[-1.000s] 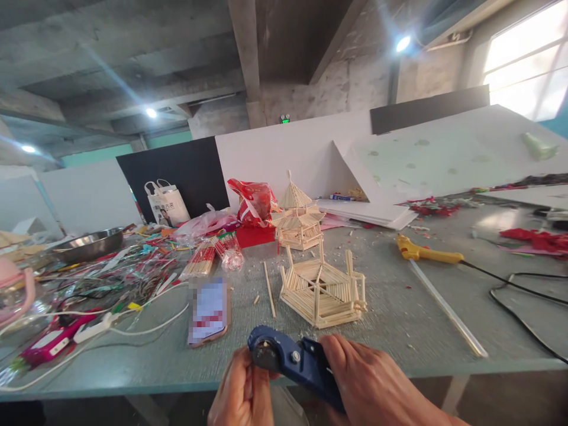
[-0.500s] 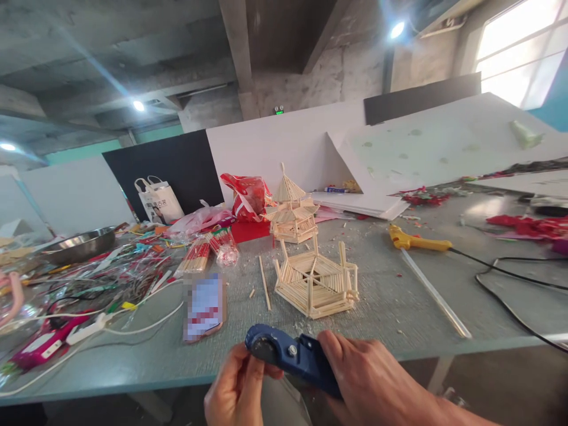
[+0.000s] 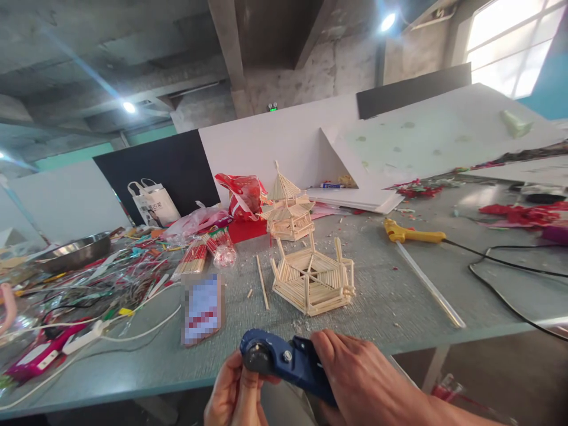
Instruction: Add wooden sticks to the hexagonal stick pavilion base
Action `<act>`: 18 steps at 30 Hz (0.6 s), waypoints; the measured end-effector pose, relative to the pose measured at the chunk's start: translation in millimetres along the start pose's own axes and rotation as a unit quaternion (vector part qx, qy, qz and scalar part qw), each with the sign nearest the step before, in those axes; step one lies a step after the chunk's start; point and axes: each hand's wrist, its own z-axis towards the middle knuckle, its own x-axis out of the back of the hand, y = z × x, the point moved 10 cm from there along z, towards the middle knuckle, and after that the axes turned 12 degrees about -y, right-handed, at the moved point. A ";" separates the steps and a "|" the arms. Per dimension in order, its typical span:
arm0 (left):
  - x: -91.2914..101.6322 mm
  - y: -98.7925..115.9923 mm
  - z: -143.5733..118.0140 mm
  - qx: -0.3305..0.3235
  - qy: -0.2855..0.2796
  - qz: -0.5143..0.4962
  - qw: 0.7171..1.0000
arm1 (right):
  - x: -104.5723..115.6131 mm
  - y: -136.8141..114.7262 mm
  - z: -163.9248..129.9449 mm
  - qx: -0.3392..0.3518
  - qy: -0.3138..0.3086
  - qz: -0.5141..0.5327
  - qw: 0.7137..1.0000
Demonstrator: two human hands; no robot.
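My right hand is wrapped round the body of a blue hand tool with a dark round disc at its head, held over the table's front edge. Just under the disc, my left hand has its fingers pinched together; what is between them is hidden. Beyond the tool stands a six-sided frame of pale wooden sticks, with short posts rising from it. A tiered stick pagoda with a pointed roof is behind. One loose stick lies left of the frame.
On the left are a phone, stick bundles, a metal bowl, cables and plastic-wrapped clutter. To the right lies a yellow glue gun with a clear glue stick and a black cord. White boards stand and lie behind.
The view has shifted slightly, moving the table things a little left in it. Both hands keep their hold near the blue tool, whose disc is turned slightly more into view.
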 end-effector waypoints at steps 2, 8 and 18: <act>-0.8 -1.1 -0.7 0.002 0.005 -0.006 1.000 | 0.4 -0.3 -0.4 -0.001 -0.002 0.004 1.000; -5.7 2.3 -2.1 -0.025 0.003 -0.003 1.000 | -5.3 0.7 2.2 0.007 0.012 -0.023 1.000; -2.2 -5.5 0.1 -0.030 -0.014 0.007 0.999 | -7.4 -4.8 0.8 0.034 0.070 -0.118 0.990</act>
